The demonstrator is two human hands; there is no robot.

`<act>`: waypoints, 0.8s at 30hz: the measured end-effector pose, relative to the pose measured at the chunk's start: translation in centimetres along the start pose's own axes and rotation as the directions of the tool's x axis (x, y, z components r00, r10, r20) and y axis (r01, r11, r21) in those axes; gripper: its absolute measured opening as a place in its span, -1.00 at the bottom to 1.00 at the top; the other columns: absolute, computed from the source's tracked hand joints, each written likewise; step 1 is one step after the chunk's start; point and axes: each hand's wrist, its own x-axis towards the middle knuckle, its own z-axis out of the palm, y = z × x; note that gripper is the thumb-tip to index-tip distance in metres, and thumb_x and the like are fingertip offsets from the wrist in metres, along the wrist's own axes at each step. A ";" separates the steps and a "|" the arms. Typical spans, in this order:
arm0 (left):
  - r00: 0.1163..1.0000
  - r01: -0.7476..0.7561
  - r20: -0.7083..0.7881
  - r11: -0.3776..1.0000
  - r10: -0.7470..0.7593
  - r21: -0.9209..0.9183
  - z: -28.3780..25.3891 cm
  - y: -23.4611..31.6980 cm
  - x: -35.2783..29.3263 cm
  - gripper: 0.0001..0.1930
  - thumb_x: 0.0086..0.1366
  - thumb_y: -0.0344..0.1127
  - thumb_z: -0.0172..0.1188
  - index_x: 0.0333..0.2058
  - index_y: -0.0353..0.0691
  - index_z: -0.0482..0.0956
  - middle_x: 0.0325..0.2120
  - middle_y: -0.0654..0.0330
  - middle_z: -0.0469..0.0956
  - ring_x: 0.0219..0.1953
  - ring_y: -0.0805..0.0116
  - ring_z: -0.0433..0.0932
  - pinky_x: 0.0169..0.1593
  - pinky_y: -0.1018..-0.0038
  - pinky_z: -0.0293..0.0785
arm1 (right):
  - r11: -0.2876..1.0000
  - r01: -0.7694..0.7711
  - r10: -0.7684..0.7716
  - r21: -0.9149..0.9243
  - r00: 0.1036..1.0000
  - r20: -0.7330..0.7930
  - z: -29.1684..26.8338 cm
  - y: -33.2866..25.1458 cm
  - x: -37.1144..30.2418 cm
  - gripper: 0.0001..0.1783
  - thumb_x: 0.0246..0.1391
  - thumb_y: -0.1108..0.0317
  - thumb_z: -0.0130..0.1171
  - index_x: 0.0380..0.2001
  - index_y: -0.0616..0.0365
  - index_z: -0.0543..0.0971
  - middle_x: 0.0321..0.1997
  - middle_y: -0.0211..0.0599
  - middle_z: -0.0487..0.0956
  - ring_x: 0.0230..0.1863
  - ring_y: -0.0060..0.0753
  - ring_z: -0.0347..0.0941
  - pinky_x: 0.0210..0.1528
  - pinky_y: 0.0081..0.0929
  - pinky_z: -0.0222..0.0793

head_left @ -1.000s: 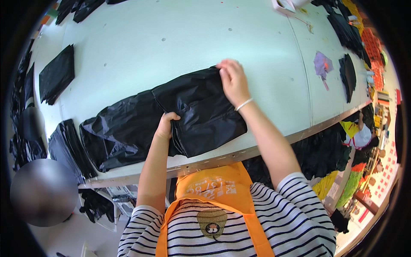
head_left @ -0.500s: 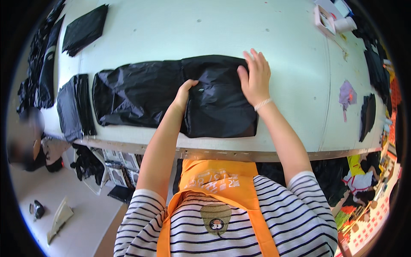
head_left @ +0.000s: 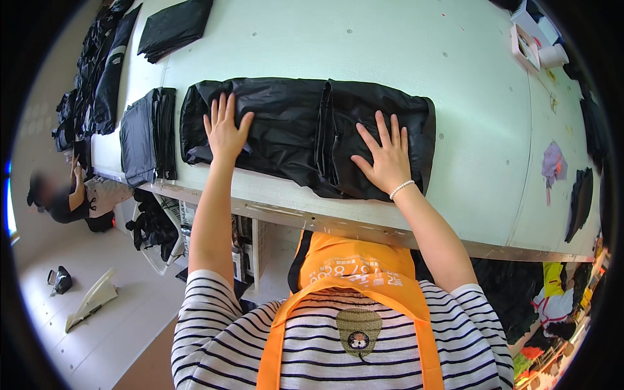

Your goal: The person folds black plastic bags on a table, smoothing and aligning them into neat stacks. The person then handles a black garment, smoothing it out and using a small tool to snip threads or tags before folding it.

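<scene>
A long folded piece of shiny black fabric (head_left: 279, 140) lies across the table in front of me; its garment type cannot be told. A raised, layered fold edge (head_left: 325, 136) runs across it, right of the middle. My left hand (head_left: 225, 133) is flat on the left part, fingers spread. On the right part, beyond the fold edge, my right hand (head_left: 388, 159) presses down with fingers apart. A stack of folded black fabric (head_left: 148, 138) sits just left of the piece.
Another folded black stack (head_left: 174, 27) lies at the far left, near heaped black fabric (head_left: 107, 91). On the right are a pink tray (head_left: 524, 47), a lilac cloth scrap (head_left: 553, 162) and a black folded piece (head_left: 578, 205). Another person (head_left: 65, 198) is beyond the table's left end.
My left hand has moved from the middle to the fabric's left part. My right hand has come from its right edge onto the fabric. A layered fold edge now shows. The view has shifted.
</scene>
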 end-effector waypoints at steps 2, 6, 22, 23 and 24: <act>0.975 0.204 0.105 0.974 -0.194 -0.098 4.4 -2.9 -0.7 -0.29 0.22 0.24 -0.04 0.22 -0.11 0.27 0.27 0.13 0.18 0.33 0.07 0.05 0.32 0.01 -0.14 | 1.000 0.003 -0.003 -0.015 1.000 0.010 0.2 -0.3 0.1 -0.30 0.02 -0.19 0.10 0.24 -0.31 0.29 0.45 -0.17 -0.07 0.40 0.25 -0.16 0.32 0.19 -0.16; 0.960 0.207 0.208 0.974 -0.185 -0.088 0.3 -1.5 3.7 -0.31 0.20 0.23 0.00 0.14 -0.17 0.37 0.17 0.08 0.32 0.27 0.10 0.18 0.30 0.12 -0.02 | 0.999 -0.020 0.021 -0.024 1.000 0.013 0.1 -0.3 0.1 -0.30 0.02 -0.15 0.13 0.24 -0.28 0.30 0.45 -0.18 -0.06 0.40 0.25 -0.18 0.33 0.19 -0.18; 0.654 -0.650 -0.143 0.455 0.743 -0.609 -3.1 7.7 3.8 -0.35 0.11 0.17 0.14 0.13 -0.02 0.40 0.27 0.12 0.15 0.32 0.08 0.07 0.30 0.01 -0.05 | 0.973 -0.141 0.198 -0.184 0.918 0.343 -2.6 -5.2 4.0 -0.24 -0.03 0.01 0.22 0.26 -0.14 0.26 0.45 -0.03 -0.11 0.42 0.25 -0.24 0.35 0.17 -0.25; 0.594 -0.683 -0.166 0.384 0.788 -0.621 -0.7 8.5 2.7 -0.34 0.13 0.20 0.10 0.16 0.01 0.38 0.31 0.13 0.07 0.36 0.10 0.00 0.32 0.00 -0.12 | 0.960 -0.161 0.243 -0.228 0.883 0.402 -3.2 -6.1 4.9 -0.24 -0.03 0.00 0.22 0.26 -0.13 0.25 0.45 -0.02 -0.12 0.42 0.25 -0.24 0.35 0.16 -0.25; 0.606 -0.634 -0.089 0.413 0.790 -0.654 0.7 8.9 2.1 -0.33 0.14 0.22 0.08 0.17 0.02 0.37 0.33 0.15 0.04 0.37 0.11 -0.03 0.33 0.01 -0.15 | 0.949 -0.190 0.293 -0.250 0.819 0.493 -3.9 -6.5 5.9 -0.19 -0.04 -0.01 0.23 0.28 -0.13 0.22 0.46 -0.02 -0.17 0.42 0.25 -0.28 0.36 0.16 -0.28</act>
